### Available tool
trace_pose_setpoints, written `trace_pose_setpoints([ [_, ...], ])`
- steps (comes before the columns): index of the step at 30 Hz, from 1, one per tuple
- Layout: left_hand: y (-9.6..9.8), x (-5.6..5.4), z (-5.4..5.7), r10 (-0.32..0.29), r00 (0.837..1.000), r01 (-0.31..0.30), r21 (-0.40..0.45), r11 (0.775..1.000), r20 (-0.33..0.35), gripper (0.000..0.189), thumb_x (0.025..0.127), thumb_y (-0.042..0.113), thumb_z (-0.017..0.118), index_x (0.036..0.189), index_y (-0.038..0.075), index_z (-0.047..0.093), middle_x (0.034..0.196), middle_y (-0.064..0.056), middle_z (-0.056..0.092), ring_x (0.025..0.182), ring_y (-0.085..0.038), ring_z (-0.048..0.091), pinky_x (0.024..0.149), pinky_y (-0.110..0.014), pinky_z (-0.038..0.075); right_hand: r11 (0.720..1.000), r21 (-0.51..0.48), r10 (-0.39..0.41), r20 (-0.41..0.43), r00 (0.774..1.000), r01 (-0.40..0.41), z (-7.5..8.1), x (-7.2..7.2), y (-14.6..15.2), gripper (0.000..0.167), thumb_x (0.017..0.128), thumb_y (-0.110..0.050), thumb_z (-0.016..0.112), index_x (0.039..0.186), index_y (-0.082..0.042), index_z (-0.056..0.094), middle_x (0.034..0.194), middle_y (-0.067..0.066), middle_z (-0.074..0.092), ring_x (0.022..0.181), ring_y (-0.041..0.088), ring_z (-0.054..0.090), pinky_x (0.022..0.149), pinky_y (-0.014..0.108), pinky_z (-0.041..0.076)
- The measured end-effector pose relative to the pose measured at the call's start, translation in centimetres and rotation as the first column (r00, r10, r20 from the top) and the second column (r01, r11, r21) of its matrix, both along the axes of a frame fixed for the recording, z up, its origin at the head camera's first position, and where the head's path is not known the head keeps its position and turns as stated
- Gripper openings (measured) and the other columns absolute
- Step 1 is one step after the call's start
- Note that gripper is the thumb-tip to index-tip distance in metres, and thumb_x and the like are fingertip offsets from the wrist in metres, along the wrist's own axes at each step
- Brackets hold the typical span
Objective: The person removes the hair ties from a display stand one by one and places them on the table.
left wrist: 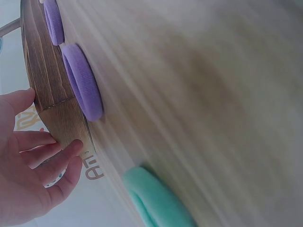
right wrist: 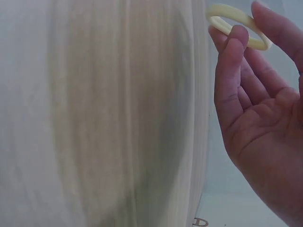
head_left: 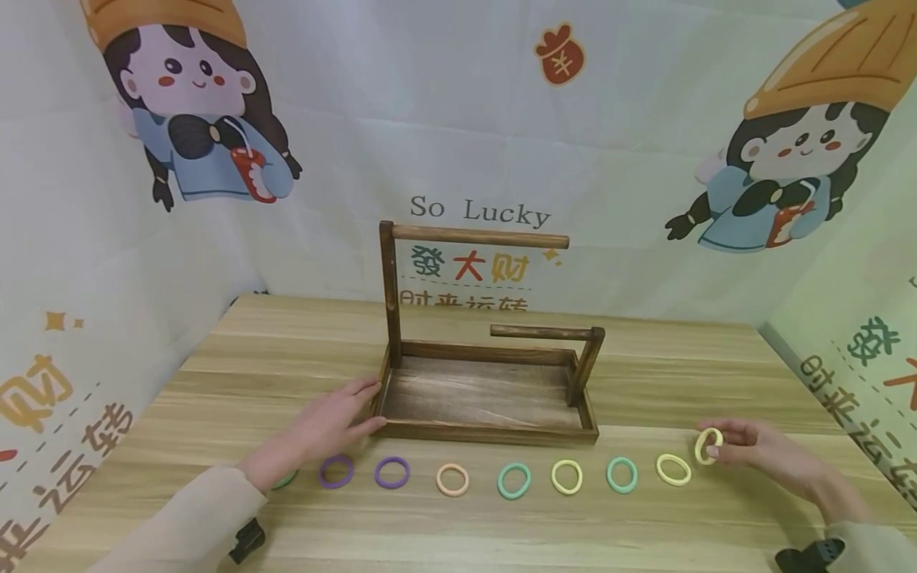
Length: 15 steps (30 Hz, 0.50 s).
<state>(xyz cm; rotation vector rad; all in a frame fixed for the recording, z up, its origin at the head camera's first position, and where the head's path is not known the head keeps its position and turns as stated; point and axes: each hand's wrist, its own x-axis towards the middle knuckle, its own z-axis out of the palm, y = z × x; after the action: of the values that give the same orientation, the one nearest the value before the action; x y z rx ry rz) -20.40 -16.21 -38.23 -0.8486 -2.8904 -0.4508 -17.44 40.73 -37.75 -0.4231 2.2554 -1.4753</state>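
Observation:
A dark wooden tray stand [head_left: 487, 430] with two rods on posts, one tall at the left and one low at the right, stands mid-table. My left hand [head_left: 325, 426] touches its left end, fingers and thumb spread near the front corner; the left wrist view shows the fingertips against the end panel. Off to the right, my right hand [head_left: 777, 458] pinches a yellow hair tie [head_left: 708, 446] between thumb and fingers, lifted off the table in the right wrist view. Just left of it lies another yellow hair tie [head_left: 673, 469].
A row of hair ties lies before the stand: green [head_left: 622, 475], yellow [head_left: 567, 477], green [head_left: 514, 481], orange [head_left: 453, 480], purple [head_left: 392, 473] and purple [head_left: 337, 471]. A green hair tie [left wrist: 158, 201] is partly hidden by the left arm in the head view. A printed cloth [head_left: 458, 119] hangs behind.

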Motion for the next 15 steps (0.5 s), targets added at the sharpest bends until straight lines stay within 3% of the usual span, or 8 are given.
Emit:
trace_pose_setpoints([
  [4, 0.0, -0.1, -0.2, -0.005, 1.0, 0.005, 0.004, 1.0, -0.004, 0.058, 0.088, 0.033, 0.054, 0.125, -0.01, 0.041, 0.128, -0.022, 0.04, 0.108, -0.038, 0.046, 0.085, -0.047, 0.041, 0.996, -0.046, 0.073, 0.042, 0.996, -0.071, -0.6, 0.1, 0.3, 0.035, 0.089, -0.004, 0.049, 0.121, 0.009, 0.042, 0.107, 0.004, 0.058, 0.091, 0.011, 0.055, 0.073, 0.03, 0.048],
  [15, -0.1, -0.1, -0.3, 0.002, 1.0, -0.002, 0.016, 1.0, 0.005, 0.058, 0.088, 0.033, 0.053, 0.126, -0.009, 0.04, 0.13, -0.022, 0.039, 0.11, -0.038, 0.044, 0.086, -0.048, 0.04, 0.995, -0.021, 0.096, 0.005, 0.995, -0.096, -1.0, 0.1, 1.4, 0.028, 0.089, -0.002, 0.048, 0.117, 0.0, 0.052, 0.108, -0.011, 0.054, 0.092, 0.006, 0.053, 0.068, 0.029, 0.048],
])
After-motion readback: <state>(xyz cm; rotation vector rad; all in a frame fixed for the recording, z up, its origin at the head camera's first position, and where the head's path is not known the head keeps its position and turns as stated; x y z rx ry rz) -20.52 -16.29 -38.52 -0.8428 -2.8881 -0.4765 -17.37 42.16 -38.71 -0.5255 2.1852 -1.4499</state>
